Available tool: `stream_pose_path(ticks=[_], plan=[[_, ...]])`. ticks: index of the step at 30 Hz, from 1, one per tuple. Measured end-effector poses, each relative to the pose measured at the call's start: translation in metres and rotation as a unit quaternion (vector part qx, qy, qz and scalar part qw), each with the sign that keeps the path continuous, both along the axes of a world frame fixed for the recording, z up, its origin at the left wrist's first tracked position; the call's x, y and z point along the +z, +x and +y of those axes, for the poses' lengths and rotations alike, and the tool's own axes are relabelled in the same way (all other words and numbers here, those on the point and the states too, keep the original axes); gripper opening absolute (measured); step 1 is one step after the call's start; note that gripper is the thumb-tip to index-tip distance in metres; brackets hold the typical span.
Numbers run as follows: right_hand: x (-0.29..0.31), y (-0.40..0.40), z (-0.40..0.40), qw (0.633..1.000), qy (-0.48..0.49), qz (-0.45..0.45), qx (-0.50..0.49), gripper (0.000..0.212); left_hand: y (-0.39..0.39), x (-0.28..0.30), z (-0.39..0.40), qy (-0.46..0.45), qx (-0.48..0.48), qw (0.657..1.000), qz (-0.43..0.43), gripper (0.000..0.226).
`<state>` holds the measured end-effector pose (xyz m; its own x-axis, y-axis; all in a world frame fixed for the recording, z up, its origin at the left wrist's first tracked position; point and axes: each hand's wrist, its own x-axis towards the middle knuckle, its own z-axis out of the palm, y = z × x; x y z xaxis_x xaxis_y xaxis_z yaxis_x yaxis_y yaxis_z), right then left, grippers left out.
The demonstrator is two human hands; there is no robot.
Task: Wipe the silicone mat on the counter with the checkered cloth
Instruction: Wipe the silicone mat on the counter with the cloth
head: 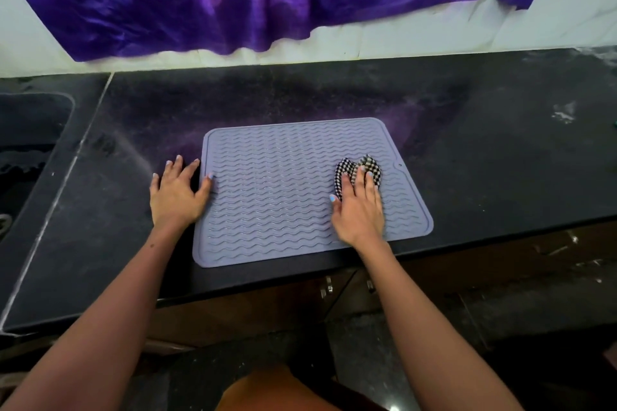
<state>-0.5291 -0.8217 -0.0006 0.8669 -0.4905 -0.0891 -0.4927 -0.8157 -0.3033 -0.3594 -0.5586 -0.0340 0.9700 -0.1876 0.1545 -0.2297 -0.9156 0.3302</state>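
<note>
Left hand (177, 192) flat, fingers spread, at mat's (283, 177) left edge, thumb on rim; right hand (359, 207) flat, pressing bunched cloth (347, 168) near mat's right side on desk (484, 160). Cloth soft, light; mat floppy, probably grippy, likely needing pinning at edge.

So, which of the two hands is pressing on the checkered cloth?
The right hand, flat on the checkered cloth at the mat's right side. The left hand rests on the counter beside the mat's left edge.
</note>
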Motion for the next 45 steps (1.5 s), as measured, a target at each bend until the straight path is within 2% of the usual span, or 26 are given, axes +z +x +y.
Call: stream_pose_path(ticks=[3, 5, 7, 8, 9, 10, 11, 12, 14, 16, 17, 20, 22, 24, 29, 31, 32, 33, 34, 35, 36, 37, 38, 41, 43, 45], plan=[[0.0, 0.002, -0.006, 1.0, 0.007, -0.001, 0.014, 0.059, 0.0, 0.0, -0.001, -0.002, 0.001, 1.0, 0.003, 0.074], [0.004, 0.0, -0.008, 0.998, 0.033, -0.04, 0.019, 0.056, 0.0, 0.001, -0.001, -0.007, -0.001, 1.0, 0.0, 0.075], [0.015, -0.001, -0.013, 0.98, 0.159, -0.111, -0.033, 0.051, -0.001, 0.003, 0.001, -0.012, -0.003, 1.0, -0.001, 0.078], [0.022, -0.001, -0.019, 0.941, 0.285, -0.163, -0.09, 0.047, -0.001, 0.004, 0.002, -0.013, -0.003, 1.0, 0.0, 0.079], [0.031, -0.001, -0.025, 0.87, 0.421, -0.21, -0.149, 0.043, -0.001, 0.005, 0.003, -0.014, -0.003, 1.0, 0.001, 0.08], [0.038, -0.001, -0.032, 0.794, 0.513, -0.259, -0.2, 0.04, 0.0, 0.005, 0.003, -0.013, -0.004, 1.0, 0.004, 0.08], [0.043, -0.002, -0.041, 0.755, 0.537, -0.296, -0.234, 0.038, -0.001, 0.005, 0.003, -0.013, -0.005, 1.0, 0.007, 0.08], [0.049, -0.005, -0.048, 0.769, 0.501, -0.308, -0.252, 0.039, -0.001, 0.005, 0.003, -0.012, -0.005, 1.0, 0.009, 0.079], [0.052, -0.011, -0.061, 0.849, 0.351, -0.309, -0.248, 0.041, 0.0, 0.005, 0.002, -0.011, -0.004, 1.0, 0.007, 0.077], [0.049, -0.018, -0.065, 0.909, 0.222, -0.289, -0.2, 0.045, -0.001, 0.004, 0.002, -0.012, -0.004, 1.0, 0.003, 0.076], [0.043, -0.02, -0.064, 0.933, 0.178, -0.26, -0.174, 0.047, -0.001, 0.004, 0.002, -0.012, -0.005, 1.0, 0.0, 0.075], [0.011, -0.019, -0.052, 0.988, 0.047, -0.094, -0.11, 0.054, 0.0, 0.003, 0.001, -0.013, -0.005, 1.0, -0.005, 0.074], [-0.003, -0.018, -0.05, 0.994, -0.017, -0.05, -0.092, 0.056, 0.0, 0.002, 0.001, -0.01, 0.0, 1.0, -0.006, 0.072], [-0.005, -0.016, -0.055, 0.996, -0.024, -0.046, -0.076, 0.056, -0.001, 0.001, 0.0, -0.008, 0.005, 1.0, -0.011, 0.071], [0.002, -0.019, -0.071, 0.996, 0.03, -0.073, -0.032, 0.051, -0.001, 0.003, -0.001, -0.008, 0.006, 1.0, -0.012, 0.071], [0.006, -0.019, -0.077, 0.982, 0.116, -0.133, -0.065, 0.046, -0.002, 0.003, -0.002, -0.009, 0.006, 1.0, -0.012, 0.071], [0.009, -0.018, -0.08, 0.959, 0.197, -0.173, -0.11, 0.044, -0.002, 0.004, -0.002, -0.009, 0.005, 1.0, -0.012, 0.071], [0.014, -0.016, -0.083, 0.91, 0.307, -0.223, -0.169, 0.041, -0.003, 0.004, -0.002, -0.009, 0.004, 1.0, -0.012, 0.072], [0.021, -0.013, -0.086, 0.841, 0.409, -0.277, -0.22, 0.04, -0.003, 0.005, -0.002, -0.009, 0.004, 1.0, -0.01, 0.072], [0.026, -0.008, -0.089, 0.786, 0.459, -0.322, -0.261, 0.039, -0.003, 0.005, -0.002, -0.009, 0.004, 1.0, -0.008, 0.073], [0.031, -0.004, -0.091, 0.771, 0.456, -0.344, -0.283, 0.039, -0.004, 0.005, -0.002, -0.01, 0.004, 1.0, -0.006, 0.074], [0.035, 0.0, -0.091, 0.796, 0.413, -0.341, -0.281, 0.041, -0.004, 0.005, -0.002, -0.011, 0.004, 1.0, -0.006, 0.075], [0.037, 0.004, -0.089, 0.839, 0.353, -0.325, -0.255, 0.043, -0.004, 0.006, -0.002, -0.011, 0.003, 1.0, -0.007, 0.076], [0.02, 0.013, -0.08, 0.956, 0.188, -0.208, -0.084, 0.049, -0.004, 0.007, -0.002, -0.009, 0.006, 1.0, -0.006, 0.078], [0.0, 0.018, -0.076, 0.994, 0.058, -0.093, -0.008, 0.051, -0.003, 0.007, -0.003, -0.007, 0.009, 1.0, -0.005, 0.079], [-0.005, 0.021, -0.077, 0.999, -0.012, -0.049, -0.006, 0.052, -0.003, 0.005, -0.003, -0.001, 0.011, 1.0, -0.005, 0.078]])
